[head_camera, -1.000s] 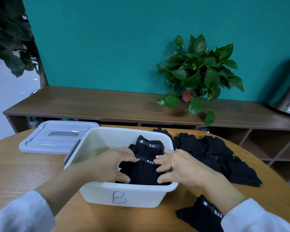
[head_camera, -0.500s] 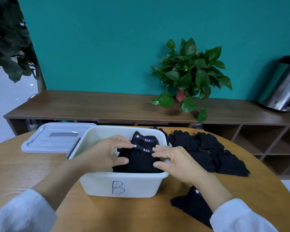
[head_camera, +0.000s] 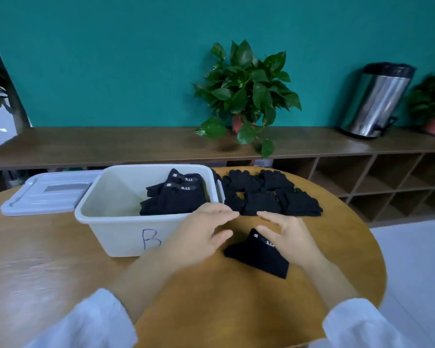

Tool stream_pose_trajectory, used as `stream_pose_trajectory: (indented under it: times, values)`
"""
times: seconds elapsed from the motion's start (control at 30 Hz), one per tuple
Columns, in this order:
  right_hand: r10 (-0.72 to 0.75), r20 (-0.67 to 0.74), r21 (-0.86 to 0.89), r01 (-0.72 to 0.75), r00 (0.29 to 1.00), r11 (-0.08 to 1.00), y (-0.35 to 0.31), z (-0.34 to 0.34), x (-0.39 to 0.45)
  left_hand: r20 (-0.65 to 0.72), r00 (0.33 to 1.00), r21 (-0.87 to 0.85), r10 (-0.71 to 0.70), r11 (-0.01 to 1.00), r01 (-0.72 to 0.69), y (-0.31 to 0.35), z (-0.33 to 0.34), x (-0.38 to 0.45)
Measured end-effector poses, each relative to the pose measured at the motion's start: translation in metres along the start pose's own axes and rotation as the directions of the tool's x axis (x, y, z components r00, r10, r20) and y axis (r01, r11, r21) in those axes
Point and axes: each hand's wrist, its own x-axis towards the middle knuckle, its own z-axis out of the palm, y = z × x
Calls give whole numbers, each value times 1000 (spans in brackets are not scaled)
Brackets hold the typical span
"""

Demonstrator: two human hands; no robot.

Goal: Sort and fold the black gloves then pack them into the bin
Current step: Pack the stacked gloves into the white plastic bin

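Both hands have come out of the white bin [head_camera: 126, 229], where a moment ago they were pressing a folded pair down onto the stack. That pair now lies settled among the packed gloves [head_camera: 176, 197] against the bin's right-hand wall, labels up, so one more pair counts as packed.

The left hand [head_camera: 201, 234] hovers just in front of the bin's near right corner, its grip released, fingers spread and holding nothing. The right hand [head_camera: 286, 234] is beside it, further from the bin, also released, its fingers extended over the folded glove pair [head_camera: 256, 254] that lies on the bench [head_camera: 48, 259] close to the bin's front right. Whether the fingers touch the fabric cannot be told.

To the right of the bin, beyond the hands, the unfolded gloves [head_camera: 269, 194] lie spread in rows, untouched. The bin's lid [head_camera: 45, 194] rests flat on the bin's left.

The likely next step is lifting the folded pair into the bin; most of the sorting and folding remains.
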Motion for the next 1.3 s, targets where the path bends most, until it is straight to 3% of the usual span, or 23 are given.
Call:
stream_pose_trajectory:
  times: [0.13, 0.33, 0.43, 0.77, 1.1, 1.2, 1.3]
  values:
    - [84, -3, -18, -84, 996, 996, 37, 7, -27, 108, 993, 56, 41, 997, -47, 7, 55, 9]
    - [74, -10, -23, -74, 997, 997, 73, 36, -34, 201, 973, 140, -115, 986, 87, -10, 110, 26]
    - [60, -5, -31, -60, 998, 998, 80, 48, -31, 204, 959, 99, -195, 979, 178, -16, 124, 28]
    - [-89, 56, 28, 87, 994, 996, 70, 75, -45, -9, 959, 22, -285, 958, 285, -10, 133, -36]
    - [-200, 103, 122, 187, 974, 975, 28, 108, -63, -97, 924, -13, -370, 929, 370, -9, 99, -101]
    - [-167, 73, 142, 156, 983, 978, 17, 108, -66, -160, 901, -42, -404, 914, 403, -13, 86, -109]
    - [-38, -61, 60, 42, 997, 997, 14, 100, -67, -159, 876, -42, -455, 890, 454, -17, 77, -109]
